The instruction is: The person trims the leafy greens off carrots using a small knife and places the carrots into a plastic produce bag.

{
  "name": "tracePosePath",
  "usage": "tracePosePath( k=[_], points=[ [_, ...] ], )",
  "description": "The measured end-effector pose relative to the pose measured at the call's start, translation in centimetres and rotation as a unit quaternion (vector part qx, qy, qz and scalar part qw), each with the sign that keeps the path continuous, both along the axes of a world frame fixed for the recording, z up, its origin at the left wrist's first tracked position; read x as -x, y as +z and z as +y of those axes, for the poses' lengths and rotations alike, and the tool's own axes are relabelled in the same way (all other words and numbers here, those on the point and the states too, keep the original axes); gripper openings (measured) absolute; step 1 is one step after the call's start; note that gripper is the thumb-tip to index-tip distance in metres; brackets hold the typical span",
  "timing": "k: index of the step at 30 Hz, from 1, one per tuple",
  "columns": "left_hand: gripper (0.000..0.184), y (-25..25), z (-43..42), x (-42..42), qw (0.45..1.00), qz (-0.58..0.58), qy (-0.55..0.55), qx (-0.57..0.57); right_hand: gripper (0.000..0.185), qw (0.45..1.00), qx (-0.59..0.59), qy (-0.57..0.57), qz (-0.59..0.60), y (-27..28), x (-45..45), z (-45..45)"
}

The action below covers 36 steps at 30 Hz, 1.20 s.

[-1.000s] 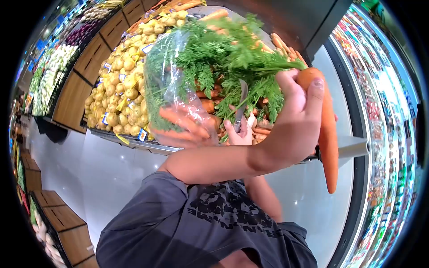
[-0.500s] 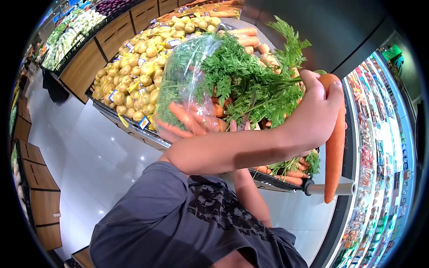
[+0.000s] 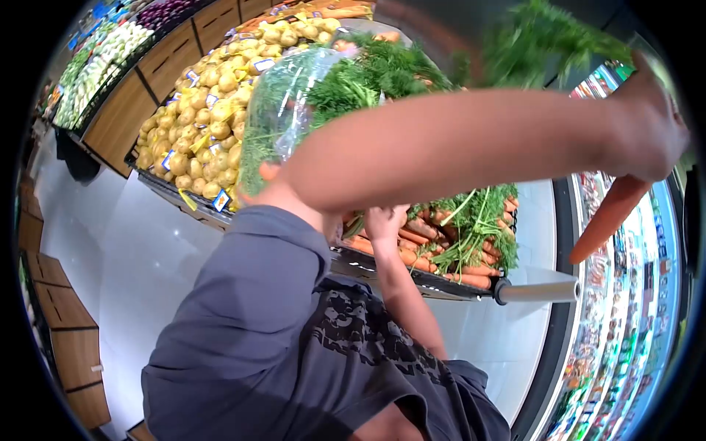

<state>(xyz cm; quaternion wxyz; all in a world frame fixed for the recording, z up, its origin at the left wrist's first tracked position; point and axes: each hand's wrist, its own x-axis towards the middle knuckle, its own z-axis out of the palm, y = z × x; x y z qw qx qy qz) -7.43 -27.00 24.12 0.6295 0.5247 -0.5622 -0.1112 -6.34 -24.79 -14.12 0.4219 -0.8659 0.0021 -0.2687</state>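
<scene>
Now the left hand (image 3: 651, 132) has swung up and out, well to the right of the carrot crate (image 3: 441, 284), whereas it was nearer the crate's right side a moment ago. Blur softens the fingers, but they are probably clenched around the top of 1 large carrot (image 3: 610, 219), whose tip slants down and to the left. Feathery carrot greens (image 3: 548, 44) stretch leftward from the same hand, above the crate's right end. With this move, the left forearm (image 3: 456, 143) lies across the view and covers much of the crate.

The right hand (image 3: 386, 220) is low at the crate's front edge, among the carrots. The knife seen with it earlier is hidden now, and whether these fingers still grasp it I cannot tell.

Near the crate's left end, the clear plastic bag (image 3: 283, 99) contains greens and some orange carrot; more of its carrots showed before the forearm covered them. The crate itself is heaped with loose carrots (image 3: 415, 257), with leafy tops (image 3: 474, 228) draped over those at the right. Left of the crate, a black-rimmed bin (image 3: 170, 189) is piled with potatoes (image 3: 202, 106), some in yellow netting. Right of the crate, refrigerated shelves (image 3: 621, 316) carry rows of packaged goods.
</scene>
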Motion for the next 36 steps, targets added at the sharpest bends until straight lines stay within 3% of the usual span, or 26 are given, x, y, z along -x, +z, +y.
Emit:
tracePosePath(
  k=[1,6,9,10,14,16,18,20,22,24,26,27,30,31,33,36],
  points=[
    [0.035,0.2,-0.8,-0.4,0.999,-0.019,-0.013,-0.034,0.027,0.998,-0.044,-0.031,-0.039,1.0,0.1,0.7],
    [0.031,0.3,-4.1,-2.0,0.981,-0.074,-0.067,-0.167,0.034,0.996,-0.064,0.011,0.059,3.2,0.3,0.0],
    [0.029,0.2,-5.3,-2.7,0.973,-0.066,-0.088,-0.201,0.039,0.996,-0.077,0.025,0.048,3.7,1.6,-1.6],
    [0.029,0.0,-5.4,-3.0,0.971,-0.055,-0.095,-0.21,0.042,0.993,-0.03,0.035,0.111,5.0,2.7,-2.8],
    [0.029,-0.8,-5.1,-4.7,0.973,0.018,-0.108,-0.205,0.042,0.99,-0.043,0.106,0.085,5.9,7.9,-8.5],
    [0.028,-1.1,-2.4,-4.7,0.976,0.096,-0.08,-0.18,0.039,0.978,-0.066,0.139,0.142,7.5,11.6,-11.7],
    [0.036,-2.9,-2.5,-7.1,0.981,0.117,-0.112,-0.107,0.034,0.962,-0.14,0.122,0.199,7.4,15.7,-14.5],
    [0.046,-4.2,-1.9,-8.0,0.961,0.208,-0.182,0.007,0.032,0.915,-0.25,0.074,0.307,8.4,19.7,-16.9],
    [0.051,-5.6,-0.9,-8.1,0.929,0.275,-0.246,-0.016,0.03,0.9,-0.298,0.012,0.319,8.1,23.0,-18.8],
    [0.049,-8.2,-1.0,-7.6,0.943,0.274,-0.181,-0.058,0.025,0.905,-0.305,-0.059,0.291,7.4,25.6,-20.4],
    [0.043,-12.0,-1.9,-6.8,0.968,0.191,-0.078,-0.141,0.023,0.9,-0.311,-0.127,0.276,7.8,27.0,-21.4],
    [0.044,-13.8,-1.9,-5.9,0.944,0.255,-0.08,-0.195,0.021,0.903,-0.311,-0.145,0.258,8.0,27.2,-21.5],
    [0.055,-19.9,-2.3,-4.3,0.909,0.248,-0.013,-0.334,0.021,0.897,-0.344,-0.133,0.246,9.4,26.5,-21.7],
    [0.055,-20.7,-2.1,-3.3,0.886,0.297,-0.005,-0.357,0.021,0.895,-0.349,-0.133,0.245,9.8,25.8,-21.2],
    [0.045,-25.1,-1.9,-3.1,0.885,0.324,-0.02,-0.334,0.022,0.907,-0.352,-0.111,0.202,10.3,24.0,-19.8],
    [0.03,-27.3,-1.0,-1.8,0.875,0.341,-0.026,-0.342,0.021,0.917,-0.33,-0.058,0.217,9.6,21.2,-18.9]
  ],
)
